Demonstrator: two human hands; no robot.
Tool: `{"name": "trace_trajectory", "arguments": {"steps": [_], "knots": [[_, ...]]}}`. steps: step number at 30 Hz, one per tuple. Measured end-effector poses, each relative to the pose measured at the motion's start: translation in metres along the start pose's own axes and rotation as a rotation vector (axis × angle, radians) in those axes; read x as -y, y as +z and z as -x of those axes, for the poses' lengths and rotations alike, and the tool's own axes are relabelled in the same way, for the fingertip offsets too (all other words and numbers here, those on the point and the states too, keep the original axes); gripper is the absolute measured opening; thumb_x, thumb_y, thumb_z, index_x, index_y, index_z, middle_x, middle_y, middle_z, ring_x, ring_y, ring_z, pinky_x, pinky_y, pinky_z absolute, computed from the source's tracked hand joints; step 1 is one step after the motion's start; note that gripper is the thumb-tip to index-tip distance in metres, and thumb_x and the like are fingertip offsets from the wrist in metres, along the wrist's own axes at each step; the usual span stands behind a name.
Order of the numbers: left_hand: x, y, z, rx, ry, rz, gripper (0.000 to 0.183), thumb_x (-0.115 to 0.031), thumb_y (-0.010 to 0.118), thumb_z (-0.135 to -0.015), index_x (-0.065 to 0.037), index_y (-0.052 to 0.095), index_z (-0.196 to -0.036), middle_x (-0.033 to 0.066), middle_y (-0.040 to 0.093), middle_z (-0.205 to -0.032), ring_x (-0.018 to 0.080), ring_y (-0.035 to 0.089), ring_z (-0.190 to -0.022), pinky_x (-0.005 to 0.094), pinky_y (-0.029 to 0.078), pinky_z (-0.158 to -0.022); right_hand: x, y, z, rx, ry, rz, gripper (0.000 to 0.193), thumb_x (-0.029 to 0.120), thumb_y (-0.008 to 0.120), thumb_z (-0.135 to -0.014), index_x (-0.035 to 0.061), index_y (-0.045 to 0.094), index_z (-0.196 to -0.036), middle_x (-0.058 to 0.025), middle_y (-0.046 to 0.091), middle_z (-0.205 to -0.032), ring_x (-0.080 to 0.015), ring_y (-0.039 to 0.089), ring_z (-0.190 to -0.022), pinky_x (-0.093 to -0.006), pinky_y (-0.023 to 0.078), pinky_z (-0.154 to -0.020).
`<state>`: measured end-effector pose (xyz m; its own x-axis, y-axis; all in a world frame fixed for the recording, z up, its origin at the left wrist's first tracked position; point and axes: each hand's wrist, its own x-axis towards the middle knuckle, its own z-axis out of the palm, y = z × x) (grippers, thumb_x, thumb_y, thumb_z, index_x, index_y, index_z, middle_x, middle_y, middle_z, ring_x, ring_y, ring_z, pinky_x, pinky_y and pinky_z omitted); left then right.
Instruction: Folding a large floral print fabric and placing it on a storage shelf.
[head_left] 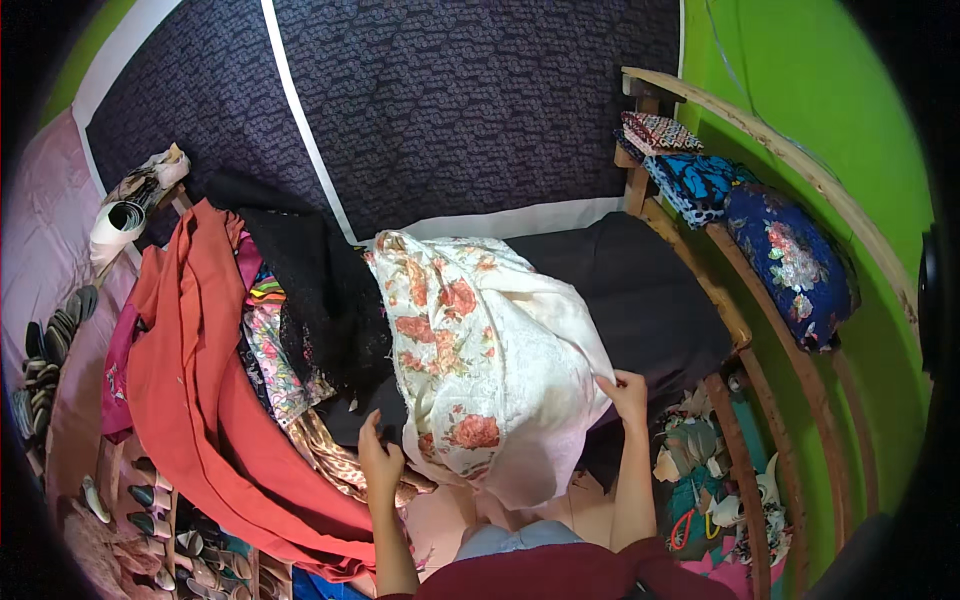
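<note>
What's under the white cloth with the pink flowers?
The white floral cloth lies on a dark surface, held by the left hand and right hand. Whatever sits directly beneath its middle is covered.

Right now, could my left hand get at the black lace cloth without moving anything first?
Probably yes. The left hand sits at the lower edge of the white floral cloth, and the black lace cloth lies just above it on top of the pile, uncovered, with nothing between them.

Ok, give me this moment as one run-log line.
left hand: gripping lower edge of white floral cloth | right hand: pinching its right edge | cloth: lifted above dark bed surface | red garment: draped at left
</note>
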<state>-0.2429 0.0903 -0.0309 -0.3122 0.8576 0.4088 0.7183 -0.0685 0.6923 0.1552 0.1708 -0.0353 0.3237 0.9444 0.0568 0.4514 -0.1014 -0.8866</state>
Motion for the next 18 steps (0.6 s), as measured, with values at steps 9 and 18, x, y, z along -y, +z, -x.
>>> {"name": "trace_trajectory", "arguments": {"steps": [9, 18], "knots": [[-0.088, 0.066, 0.016, 0.192, 0.373, 0.068, 0.034, -0.018, 0.066, -0.070, -0.006, 0.060, -0.101, 0.0120, 0.055, -0.108, 0.0298, 0.051, -0.098, 0.0399, 0.038, -0.086, -0.007, 0.012, 0.009, -0.059, -0.035, -0.751, 0.017, 0.009, 0.064, -0.080, -0.0057, 0.064, -0.090, 0.0011, 0.057, -0.079, -0.0058, 0.046, -0.069, -0.0206, 0.035, -0.061], [0.000, 0.092, 0.034, 0.378, -0.414, 0.820, 0.021, -0.020, 0.052, -0.087, -0.003, 0.058, -0.098, 0.0087, 0.060, -0.100, 0.0205, 0.056, -0.088, 0.0366, 0.044, -0.079, 0.074, 0.014, 0.024, -0.341, -0.464, -0.273, 0.014, 0.000, 0.060, -0.077, -0.0051, 0.063, -0.089, -0.0103, 0.062, -0.092, -0.0156, 0.058, -0.079, -0.0235, 0.044, -0.067]]}}
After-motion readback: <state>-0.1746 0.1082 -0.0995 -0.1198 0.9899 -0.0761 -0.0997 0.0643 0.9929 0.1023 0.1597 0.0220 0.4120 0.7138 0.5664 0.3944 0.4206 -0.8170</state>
